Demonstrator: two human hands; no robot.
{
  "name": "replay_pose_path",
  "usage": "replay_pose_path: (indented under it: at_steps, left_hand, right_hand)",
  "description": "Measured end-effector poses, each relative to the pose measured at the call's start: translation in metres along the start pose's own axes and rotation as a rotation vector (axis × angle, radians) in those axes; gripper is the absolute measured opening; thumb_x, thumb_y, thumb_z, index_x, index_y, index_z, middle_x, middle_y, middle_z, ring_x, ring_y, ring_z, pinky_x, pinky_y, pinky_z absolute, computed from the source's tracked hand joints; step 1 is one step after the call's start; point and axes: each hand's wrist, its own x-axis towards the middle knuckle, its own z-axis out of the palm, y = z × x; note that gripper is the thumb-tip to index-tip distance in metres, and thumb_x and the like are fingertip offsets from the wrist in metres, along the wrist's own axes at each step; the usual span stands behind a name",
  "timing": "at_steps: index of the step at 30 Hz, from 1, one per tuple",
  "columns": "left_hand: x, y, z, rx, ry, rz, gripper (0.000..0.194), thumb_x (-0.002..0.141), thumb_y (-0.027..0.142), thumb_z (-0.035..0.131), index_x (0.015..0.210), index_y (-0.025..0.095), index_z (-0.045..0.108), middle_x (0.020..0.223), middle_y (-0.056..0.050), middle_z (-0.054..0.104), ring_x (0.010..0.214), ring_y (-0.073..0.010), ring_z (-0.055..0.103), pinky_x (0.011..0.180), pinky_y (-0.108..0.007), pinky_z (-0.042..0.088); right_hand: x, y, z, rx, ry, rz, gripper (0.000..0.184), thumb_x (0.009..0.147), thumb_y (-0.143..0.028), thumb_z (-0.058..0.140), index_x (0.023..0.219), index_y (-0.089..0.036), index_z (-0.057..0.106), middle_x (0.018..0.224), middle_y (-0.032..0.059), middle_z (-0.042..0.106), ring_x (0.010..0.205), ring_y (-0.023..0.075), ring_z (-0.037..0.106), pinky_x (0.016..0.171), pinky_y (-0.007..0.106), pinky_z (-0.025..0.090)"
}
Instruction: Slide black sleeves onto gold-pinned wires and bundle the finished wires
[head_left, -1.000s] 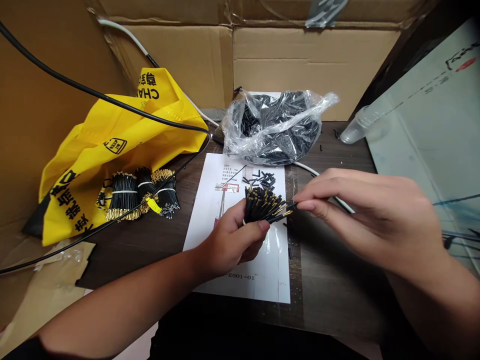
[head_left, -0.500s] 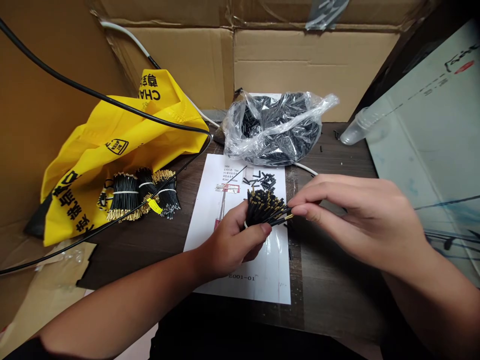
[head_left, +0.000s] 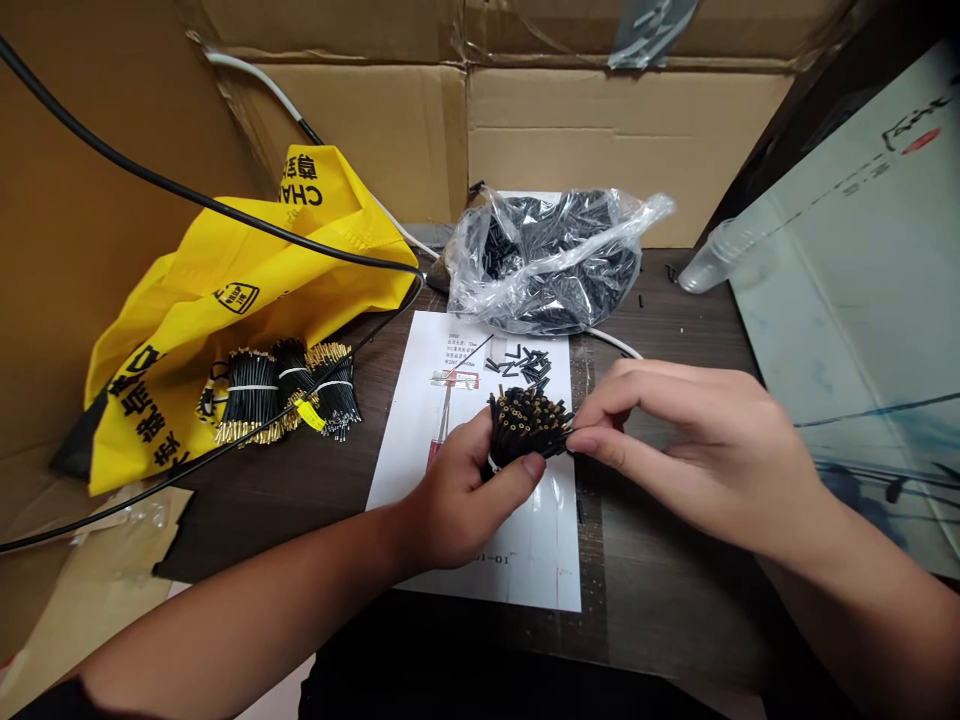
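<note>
In my left hand [head_left: 465,490] is a bundle of black wires [head_left: 529,425] with gold-coloured ends facing up. A white tie shows at the bundle's lower left, and my fingers are closed around it. My right hand [head_left: 697,450] pinches the tip of a black wire at the bundle's right edge; its fingertips hide most of that tip. Just beyond the bundle, several short black sleeves [head_left: 531,364] lie loose on a printed white sheet [head_left: 409,450].
Behind the sheet sits a clear plastic bag [head_left: 555,265] full of black sleeves. Tied wire bundles [head_left: 251,395] lie by a yellow bag [head_left: 300,240] at left. A black cable [head_left: 225,208] crosses the left side. Cardboard [head_left: 570,150] walls the back; a plastic cup [head_left: 709,265] lies at right.
My right fingertips have moved slightly left, closer to the bundle. The gold wire end that showed beside them is now out of sight. My left hand keeps its hold.
</note>
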Motion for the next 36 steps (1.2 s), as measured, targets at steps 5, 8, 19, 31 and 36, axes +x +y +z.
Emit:
replay_pose_path:
  at_steps: [5,8,19,31,36]
  left_hand:
    - [-0.002,-0.003,0.0,-0.094,-0.006,-0.038,0.022,0.088,0.039,0.065,0.092,0.018,0.061,0.054,0.005,0.046,0.055,-0.0109,0.05,0.053,-0.022,0.043]
    - [-0.003,-0.005,-0.002,-0.175,-0.027,-0.098,0.023,0.089,0.039,0.064,0.092,0.017,0.058,0.054,0.007,0.043,0.046,-0.0069,0.04,0.044,-0.018,0.034]
    - [0.006,0.004,-0.003,-0.513,-0.266,-0.271,0.026,0.09,0.033,0.063,0.082,0.02,0.042,0.048,0.013,0.033,0.033,-0.0025,0.025,0.03,-0.012,0.029]
    - [0.009,0.0,-0.007,-0.731,-0.486,-0.342,0.018,0.092,0.032,0.053,0.09,0.015,0.052,0.054,0.005,0.049,0.034,-0.007,0.04,0.029,-0.016,0.035]
    - [0.011,0.0,-0.006,-0.732,-0.533,-0.377,0.021,0.088,0.034,0.054,0.091,0.014,0.055,0.053,0.003,0.05,0.035,-0.0099,0.045,0.03,-0.018,0.038]
  right_hand:
    - [-0.001,-0.002,0.003,-0.025,0.051,-0.046,0.003,0.088,-0.023,0.067,0.087,-0.021,0.068,0.076,0.0011,0.067,0.068,0.0129,0.061,0.063,0.026,0.048]
    - [-0.002,-0.004,0.003,-0.049,0.069,-0.078,0.003,0.088,-0.021,0.067,0.09,-0.022,0.07,0.076,0.0018,0.068,0.067,0.0137,0.062,0.062,0.027,0.049]
    - [-0.001,0.0,0.002,0.028,0.058,-0.164,0.018,0.086,-0.018,0.067,0.104,-0.02,0.068,0.083,0.0036,0.068,0.074,0.0156,0.064,0.066,0.029,0.054]
    - [-0.003,0.002,0.013,0.011,0.115,-0.154,0.024,0.087,-0.014,0.064,0.109,-0.023,0.067,0.098,0.0067,0.067,0.088,0.0189,0.066,0.074,0.032,0.057]
    - [-0.002,0.001,0.017,0.012,0.173,-0.11,0.022,0.085,-0.022,0.069,0.107,-0.023,0.068,0.102,0.0081,0.066,0.092,0.0218,0.065,0.076,0.036,0.057]
